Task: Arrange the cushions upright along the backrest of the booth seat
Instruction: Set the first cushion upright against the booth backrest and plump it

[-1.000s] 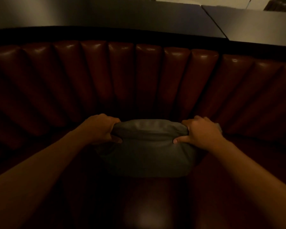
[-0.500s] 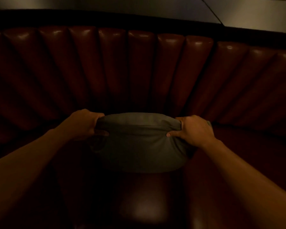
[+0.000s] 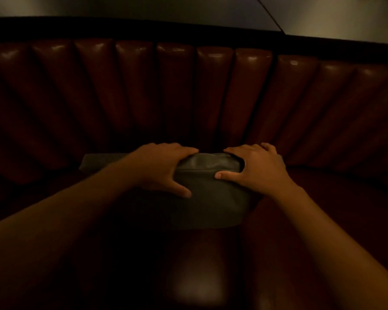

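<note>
A grey-green leather-look cushion (image 3: 207,198) stands on the seat (image 3: 202,276) of the booth in the lower middle of the frame, its top edge close against the dark red channelled backrest (image 3: 213,97). The left hand (image 3: 164,168) lies spread over the top edge left of centre, fingers curled over the back and thumb down the front face; the right hand (image 3: 253,168) mirrors it on the right, thumb pressed along the seam. Both are part-closed around the cushion's top rather than pinching it. The cover dents and wrinkles between the hands, so the filling looks soft and light, likely to slump or bow if left unsupported. The smooth cover may slide on the glossy seat. Holding it along the top edge near the corners should keep it upright. Dim light hides its lower left part.
</note>
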Available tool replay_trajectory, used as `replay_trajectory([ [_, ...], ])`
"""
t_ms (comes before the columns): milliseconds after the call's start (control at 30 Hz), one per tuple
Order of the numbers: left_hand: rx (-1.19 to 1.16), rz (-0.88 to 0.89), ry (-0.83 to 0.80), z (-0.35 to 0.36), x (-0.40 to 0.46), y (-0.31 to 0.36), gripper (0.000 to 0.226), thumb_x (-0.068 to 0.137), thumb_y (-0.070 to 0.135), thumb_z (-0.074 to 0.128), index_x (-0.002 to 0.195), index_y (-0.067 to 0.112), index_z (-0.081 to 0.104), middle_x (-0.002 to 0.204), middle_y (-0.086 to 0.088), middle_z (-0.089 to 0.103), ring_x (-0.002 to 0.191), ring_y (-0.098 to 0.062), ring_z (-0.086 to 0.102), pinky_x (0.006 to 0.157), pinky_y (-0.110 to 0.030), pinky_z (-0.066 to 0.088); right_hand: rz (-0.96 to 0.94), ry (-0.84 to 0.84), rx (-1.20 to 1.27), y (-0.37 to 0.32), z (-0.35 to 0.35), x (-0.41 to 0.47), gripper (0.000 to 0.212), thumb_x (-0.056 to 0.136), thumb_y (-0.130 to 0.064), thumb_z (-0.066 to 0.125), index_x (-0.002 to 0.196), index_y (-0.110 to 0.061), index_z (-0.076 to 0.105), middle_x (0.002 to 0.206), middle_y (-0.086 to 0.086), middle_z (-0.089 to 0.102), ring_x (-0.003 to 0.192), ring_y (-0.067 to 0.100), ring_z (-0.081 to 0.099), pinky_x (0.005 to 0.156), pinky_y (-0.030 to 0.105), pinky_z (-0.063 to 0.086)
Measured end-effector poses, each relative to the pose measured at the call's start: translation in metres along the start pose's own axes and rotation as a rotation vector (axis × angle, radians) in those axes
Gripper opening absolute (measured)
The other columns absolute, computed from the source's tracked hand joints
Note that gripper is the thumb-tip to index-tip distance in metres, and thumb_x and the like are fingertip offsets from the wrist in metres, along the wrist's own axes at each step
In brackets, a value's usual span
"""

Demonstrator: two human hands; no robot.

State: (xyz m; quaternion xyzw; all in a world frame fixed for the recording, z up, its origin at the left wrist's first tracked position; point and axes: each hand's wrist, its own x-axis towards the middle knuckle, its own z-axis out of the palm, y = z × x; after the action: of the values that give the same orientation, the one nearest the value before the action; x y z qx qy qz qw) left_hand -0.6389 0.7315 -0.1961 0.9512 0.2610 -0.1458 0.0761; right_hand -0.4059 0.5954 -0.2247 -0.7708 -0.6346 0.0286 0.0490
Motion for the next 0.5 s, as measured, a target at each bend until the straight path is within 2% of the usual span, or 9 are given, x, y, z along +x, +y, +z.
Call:
replay_trajectory([
  [100, 0.068, 0.043, 0.041, 0.009, 0.028, 0.042, 0.120, 0.067, 0.084, 0.064, 0.159, 0.033, 0.005, 0.160, 0.003, 0.030, 0.139, -0.023, 0.041, 0.109, -0.044, 0.040, 0.014, -0.026, -0.001, 0.009, 0.001, -0.005, 0.091, 0.072, -0.096, 0.037, 0.144, -0.043, 0.049, 0.143, -0.011, 0.059, 0.132, 0.018, 0.051, 0.116, 0.052, 0.021],
  [167, 0.060, 0.004, 0.058, 0.014, 0.040, 0.051, 0.114, 0.070, 0.079, 0.066, 0.158, 0.030, 0.012, 0.157, 0.002, 0.037, 0.136, -0.023, 0.045, 0.105, -0.044, 0.040, 0.037, -0.022, 0.016, 0.020, 0.004, -0.013, 0.093, 0.070, -0.099, 0.035, 0.143, -0.044, 0.049, 0.142, -0.012, 0.058, 0.132, 0.018, 0.050, 0.116, 0.052, 0.021],
  [233, 0.010, -0.011, 0.087, 0.015, 0.046, 0.048, 0.090, 0.075, 0.071, 0.068, 0.149, 0.032, 0.034, 0.142, 0.004, 0.053, 0.124, -0.020, 0.054, 0.098, -0.041, 0.045, 0.056, 0.031, 0.032, 0.032, 0.007, -0.019, 0.094, 0.069, -0.098, 0.032, 0.142, -0.043, 0.050, 0.144, -0.012, 0.056, 0.134, 0.016, 0.047, 0.117, 0.052, 0.022],
  [300, -0.067, -0.018, 0.128, 0.011, 0.046, 0.040, 0.060, 0.081, 0.062, 0.069, 0.132, 0.035, 0.051, 0.123, 0.006, 0.065, 0.110, -0.017, 0.061, 0.093, -0.039, 0.049, 0.094, 0.131, 0.084, 0.040, 0.007, -0.023, 0.093, 0.070, -0.096, 0.038, 0.146, -0.043, 0.046, 0.152, -0.010, 0.049, 0.139, 0.016, 0.041, 0.118, 0.051, 0.022],
  [333, -0.105, -0.027, 0.142, 0.009, 0.043, 0.034, 0.050, 0.083, 0.058, 0.069, 0.126, 0.034, 0.056, 0.115, 0.006, 0.067, 0.104, -0.016, 0.062, 0.092, -0.038, 0.050, 0.127, 0.180, 0.157, 0.043, 0.006, -0.024, 0.095, 0.071, -0.094, 0.046, 0.150, -0.042, 0.042, 0.156, -0.009, 0.043, 0.143, 0.016, 0.036, 0.118, 0.049, 0.023],
  [400, -0.205, -0.037, 0.199, 0.004, 0.034, 0.023, 0.040, 0.084, 0.055, 0.070, 0.116, 0.031, 0.063, 0.101, 0.007, 0.068, 0.093, -0.014, 0.063, 0.090, -0.040, 0.052, 0.213, 0.282, 0.457, 0.048, -0.001, -0.025, 0.103, 0.068, -0.086, 0.063, 0.156, -0.040, 0.032, 0.162, -0.007, 0.034, 0.147, 0.016, 0.032, 0.120, 0.044, 0.028],
  [467, -0.361, -0.042, 0.280, -0.002, 0.019, 0.010, 0.046, 0.077, 0.061, 0.068, 0.109, 0.028, 0.067, 0.095, 0.008, 0.069, 0.086, -0.010, 0.065, 0.087, -0.040, 0.054, 0.269, 0.362, 0.765, 0.055, -0.009, -0.025, 0.115, 0.062, -0.081, 0.072, 0.158, -0.038, 0.025, 0.163, -0.006, 0.033, 0.147, 0.012, 0.033, 0.120, 0.041, 0.033],
  [500, -0.439, -0.043, 0.333, -0.006, 0.009, 0.002, 0.052, 0.072, 0.066, 0.066, 0.108, 0.029, 0.068, 0.095, 0.010, 0.070, 0.086, -0.007, 0.065, 0.086, -0.037, 0.055, 0.268, 0.356, 0.835, 0.056, -0.013, -0.026, 0.120, 0.059, -0.083, 0.074, 0.159, -0.039, 0.023, 0.163, -0.006, 0.033, 0.147, 0.009, 0.034, 0.120, 0.040, 0.034],
])
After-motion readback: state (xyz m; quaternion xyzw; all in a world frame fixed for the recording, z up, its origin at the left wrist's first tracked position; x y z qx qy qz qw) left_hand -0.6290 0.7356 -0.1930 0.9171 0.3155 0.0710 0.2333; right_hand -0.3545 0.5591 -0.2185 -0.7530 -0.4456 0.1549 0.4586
